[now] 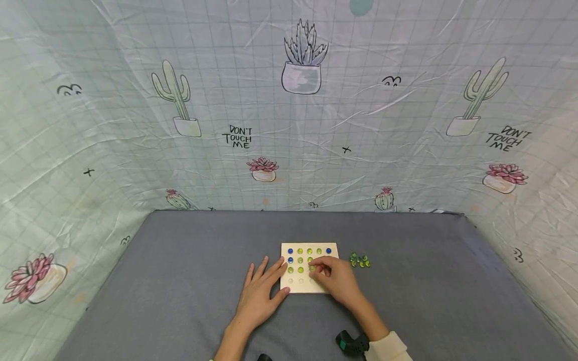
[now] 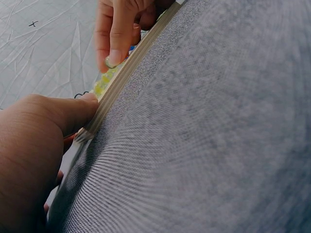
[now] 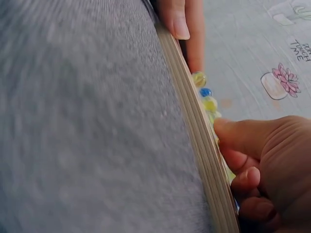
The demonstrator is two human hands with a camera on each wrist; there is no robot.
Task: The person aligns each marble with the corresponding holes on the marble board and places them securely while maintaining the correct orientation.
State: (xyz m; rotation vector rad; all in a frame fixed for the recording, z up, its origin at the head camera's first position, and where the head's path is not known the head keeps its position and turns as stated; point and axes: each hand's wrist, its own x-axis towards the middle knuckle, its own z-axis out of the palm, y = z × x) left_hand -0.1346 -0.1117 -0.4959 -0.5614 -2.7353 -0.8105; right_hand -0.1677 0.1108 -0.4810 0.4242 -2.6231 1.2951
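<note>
A pale wooden board lies on the grey cloth, with rows of round hollows. Blue marbles and yellow-green marbles fill the back rows; hollows in the front row show bare. My left hand rests against the board's left side, fingers spread and mostly straight, thumb at the near corner. Over the board's right half, my right hand pinches a yellow-green marble between thumb and index finger, low above the third row. That hand covers part of the board's right side.
Several loose green marbles lie in a small group to the right of the board. Grey cloth covers the table. A printed cactus curtain stands behind and at both sides. A black device sits at the right wrist.
</note>
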